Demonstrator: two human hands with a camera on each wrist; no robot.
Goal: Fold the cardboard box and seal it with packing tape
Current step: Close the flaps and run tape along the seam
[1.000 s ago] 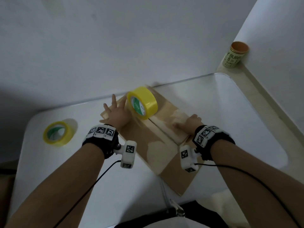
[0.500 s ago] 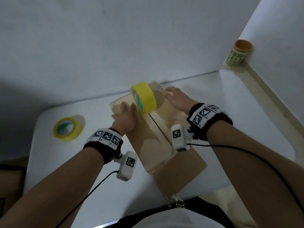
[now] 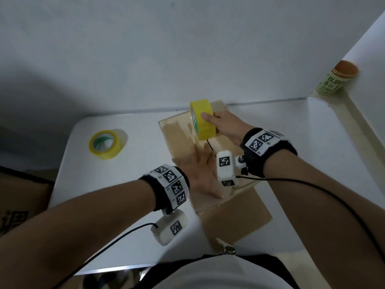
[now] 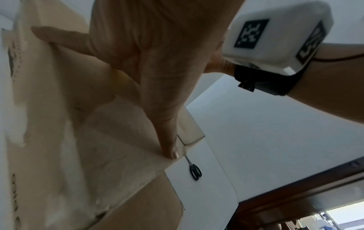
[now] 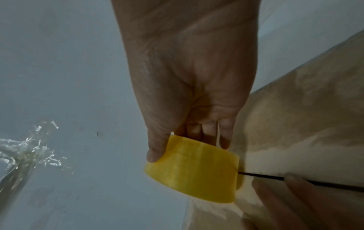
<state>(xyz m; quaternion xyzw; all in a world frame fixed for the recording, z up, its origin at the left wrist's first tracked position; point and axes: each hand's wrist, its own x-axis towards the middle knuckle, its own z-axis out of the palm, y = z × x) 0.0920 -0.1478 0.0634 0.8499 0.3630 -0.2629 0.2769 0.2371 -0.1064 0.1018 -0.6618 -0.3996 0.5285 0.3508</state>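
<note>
The left hand (image 3: 201, 174) presses flat, fingers spread, on the brown cardboard box (image 3: 179, 138). At 12 o'clock, the right hand (image 3: 226, 126) pinches the round yellow tape roll (image 3: 203, 119).

"BUBB", "8" on the green can (image 3: 331, 84) (rest illegible)

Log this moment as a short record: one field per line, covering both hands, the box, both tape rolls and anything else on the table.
right hand: grips yellow tape roll, held on edge over the box's far end
left hand: flat, fingers straight, presses the top flaps
cardboard box: flaps folded shut, centre seam showing
second tape roll: lies flat on the table, left of the box
scissors: on the table beside the box
</note>
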